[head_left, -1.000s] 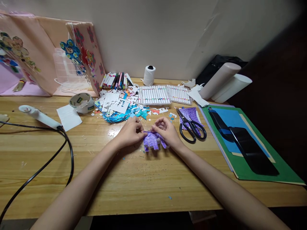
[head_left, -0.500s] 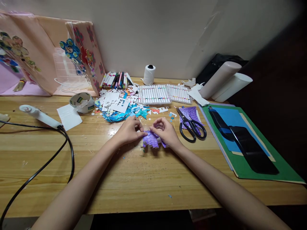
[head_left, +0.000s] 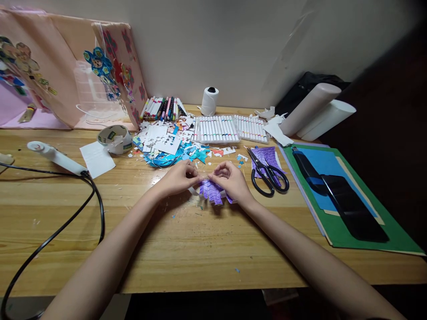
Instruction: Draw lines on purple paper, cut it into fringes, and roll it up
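Between my hands, just above the wooden table [head_left: 187, 249], is a purple paper piece [head_left: 211, 191] with wavy dark lines and a slit lower edge whose strips curl. My left hand [head_left: 182, 178] pinches its top left edge between thumb and forefinger. From the other side my right hand [head_left: 230, 180] pinches it near the top, its remaining fingers curled. A pale strip shows below my left fingertips. Black-handled scissors [head_left: 267, 175] lie right of my right hand, on a purple patterned sheet [head_left: 275, 155].
Behind my hands lies a heap of paper scraps [head_left: 163, 142], with marker cases [head_left: 216, 130] and a thread spool [head_left: 209, 101] farther back. A tape roll [head_left: 115, 138] and corded white tool [head_left: 55, 158] are left. A phone [head_left: 353, 206] rests on green sheets [head_left: 393, 235] at right.
My left fingertips have shifted slightly along the top edge of the purple paper, and a pale strip now shows beneath them. The whole view has tilted slightly.
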Demonstrator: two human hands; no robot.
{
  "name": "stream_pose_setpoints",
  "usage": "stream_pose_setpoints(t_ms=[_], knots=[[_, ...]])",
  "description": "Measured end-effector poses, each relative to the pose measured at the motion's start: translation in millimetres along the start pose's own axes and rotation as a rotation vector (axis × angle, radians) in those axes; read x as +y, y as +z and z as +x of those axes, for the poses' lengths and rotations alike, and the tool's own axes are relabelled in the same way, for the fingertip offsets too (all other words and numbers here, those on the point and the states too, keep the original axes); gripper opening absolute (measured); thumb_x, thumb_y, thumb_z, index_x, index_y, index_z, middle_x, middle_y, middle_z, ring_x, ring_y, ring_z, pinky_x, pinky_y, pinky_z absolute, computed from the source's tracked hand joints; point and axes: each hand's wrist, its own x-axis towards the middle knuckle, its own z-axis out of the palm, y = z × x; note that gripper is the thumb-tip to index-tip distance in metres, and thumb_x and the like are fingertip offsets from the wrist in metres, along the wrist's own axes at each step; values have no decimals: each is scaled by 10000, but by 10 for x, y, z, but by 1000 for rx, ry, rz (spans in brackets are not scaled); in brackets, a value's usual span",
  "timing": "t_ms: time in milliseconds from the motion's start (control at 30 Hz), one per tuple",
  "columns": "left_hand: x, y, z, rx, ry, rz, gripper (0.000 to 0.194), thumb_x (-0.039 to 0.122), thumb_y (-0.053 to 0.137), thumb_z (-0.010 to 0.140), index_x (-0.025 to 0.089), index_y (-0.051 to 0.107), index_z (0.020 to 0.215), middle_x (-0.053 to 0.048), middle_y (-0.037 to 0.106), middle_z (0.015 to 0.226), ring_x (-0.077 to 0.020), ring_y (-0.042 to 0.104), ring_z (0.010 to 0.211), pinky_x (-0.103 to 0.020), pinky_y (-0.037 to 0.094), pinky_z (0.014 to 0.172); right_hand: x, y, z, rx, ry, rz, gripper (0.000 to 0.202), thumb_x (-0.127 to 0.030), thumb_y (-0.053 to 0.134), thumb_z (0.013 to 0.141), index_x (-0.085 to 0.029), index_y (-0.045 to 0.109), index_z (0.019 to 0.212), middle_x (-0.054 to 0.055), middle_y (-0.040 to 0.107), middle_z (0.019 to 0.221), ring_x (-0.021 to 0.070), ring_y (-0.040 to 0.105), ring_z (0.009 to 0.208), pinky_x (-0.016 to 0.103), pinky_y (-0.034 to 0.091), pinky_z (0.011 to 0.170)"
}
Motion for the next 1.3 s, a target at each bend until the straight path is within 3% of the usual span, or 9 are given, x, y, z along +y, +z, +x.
stream_pose_setpoints(t_ms=[200, 367, 767, 1033, 1300], knots=[[21, 4, 8, 20, -1, 51, 253, 256, 591, 810, 184, 611, 568, -52, 630, 761, -200, 568, 825, -342, 426, 767, -5, 1, -12, -9, 7, 0, 321, -344, 724, 646, -206, 469, 784, 10, 577, 759, 152, 581, 694, 311, 475, 632], [16, 37, 5, 90, -5, 79, 164, 286, 626, 786, 184, 646, 659, -49, 620, 767, -189, 559, 772, -330, 429, 711, -9, 9, -32, -6, -17, -16, 304, -306, 726, 652, -210, 467, 779, 10, 583, 752, 144, 575, 687, 299, 475, 625], [41, 72, -6, 161, 41, 165, 230, 293, 562, 839, 162, 625, 661, -41, 565, 734, -165, 527, 695, -304, 396, 644, 6, 17, -28, 0, -37, -55, 280, -314, 705, 668, -205, 471, 775, 2, 555, 738, 124, 529, 638, 278, 431, 584], [35, 116, 7, 171, 86, 232, 241, 270, 546, 835, 167, 556, 618, -30, 556, 685, -133, 479, 616, -278, 356, 577, 4, 20, -36, 16, -54, -100, 250, -295, 685, 687, -203, 471, 780, 3, 561, 734, 123, 529, 640, 277, 434, 583], [57, 96, -18, 173, 86, 255, 234, 283, 557, 824, 161, 592, 628, -15, 579, 632, -117, 466, 573, -260, 324, 553, -18, 19, -42, 9, -55, -119, 259, -298, 689, 683, -196, 474, 783, 8, 574, 746, 129, 540, 655, 279, 437, 592]])
